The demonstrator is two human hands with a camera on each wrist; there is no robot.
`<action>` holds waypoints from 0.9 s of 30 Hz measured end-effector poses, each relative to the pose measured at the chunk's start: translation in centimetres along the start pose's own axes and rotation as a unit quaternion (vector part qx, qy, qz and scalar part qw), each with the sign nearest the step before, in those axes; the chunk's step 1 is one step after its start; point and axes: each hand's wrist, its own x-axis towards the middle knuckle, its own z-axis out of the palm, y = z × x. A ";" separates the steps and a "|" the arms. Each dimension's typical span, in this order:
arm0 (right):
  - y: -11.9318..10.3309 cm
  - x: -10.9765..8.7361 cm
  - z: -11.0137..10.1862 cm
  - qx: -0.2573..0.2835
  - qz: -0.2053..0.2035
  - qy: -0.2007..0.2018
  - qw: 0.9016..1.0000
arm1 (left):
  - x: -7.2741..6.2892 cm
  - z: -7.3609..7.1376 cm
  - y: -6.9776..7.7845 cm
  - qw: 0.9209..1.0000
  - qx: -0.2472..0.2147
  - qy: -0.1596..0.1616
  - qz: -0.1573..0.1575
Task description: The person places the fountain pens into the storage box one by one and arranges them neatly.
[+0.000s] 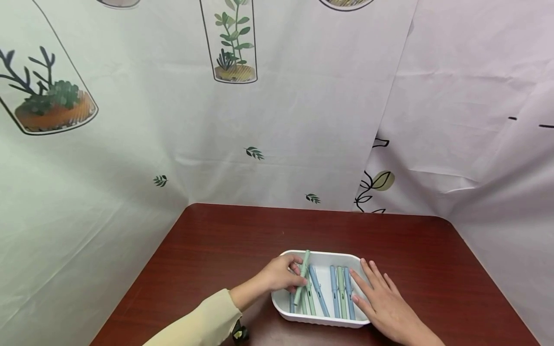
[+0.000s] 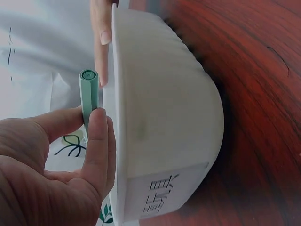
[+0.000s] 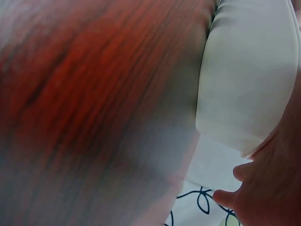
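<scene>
My left hand pinches a light green pen between thumb and fingers, tilted above the left side of a white tray. In the left wrist view the end of this pen points toward the camera, beside the tray's rim. Several blue and green pens lie in the tray, among them a blue pen slanting near the middle. Further right, a green pen lies between two blue ones. My right hand rests at the tray's right rim, fingers spread and extended.
The tray stands on a dark red wood-grain table. Behind and beside it hangs a pale cloth printed with plants. A small black object shows below the left sleeve. Dark printed characters mark the tray's outer wall.
</scene>
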 end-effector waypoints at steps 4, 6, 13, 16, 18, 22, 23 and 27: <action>0.0 0.0 0.0 0.002 -0.002 0.002 1.000 | 0.2 0.6 0.1 1.000 0.003 -0.007 -0.004; 0.0 0.0 0.0 -0.001 -0.004 0.005 1.000 | 0.3 0.9 0.0 1.000 0.004 -0.009 -0.008; 0.0 0.0 0.0 -0.008 -0.003 0.005 1.000 | 0.8 2.0 -0.2 0.999 0.026 -0.007 -0.020; 0.0 0.0 0.0 -0.009 -0.003 0.003 1.000 | 0.9 2.3 0.0 0.999 0.043 -0.005 -0.026; 0.0 0.0 0.0 -0.007 -0.001 0.002 1.000 | 1.0 2.6 0.1 0.998 0.055 -0.005 -0.032; 0.0 0.1 -0.1 -0.004 0.002 -0.001 1.000 | 1.2 3.0 0.3 0.996 0.075 -0.009 -0.038; 0.0 0.1 -0.1 -0.003 0.002 -0.002 1.000 | 1.3 3.1 0.3 0.996 0.078 -0.009 -0.039; 0.0 0.0 -0.2 -0.002 0.003 -0.005 1.000 | 1.6 3.7 0.3 0.995 0.089 -0.012 -0.048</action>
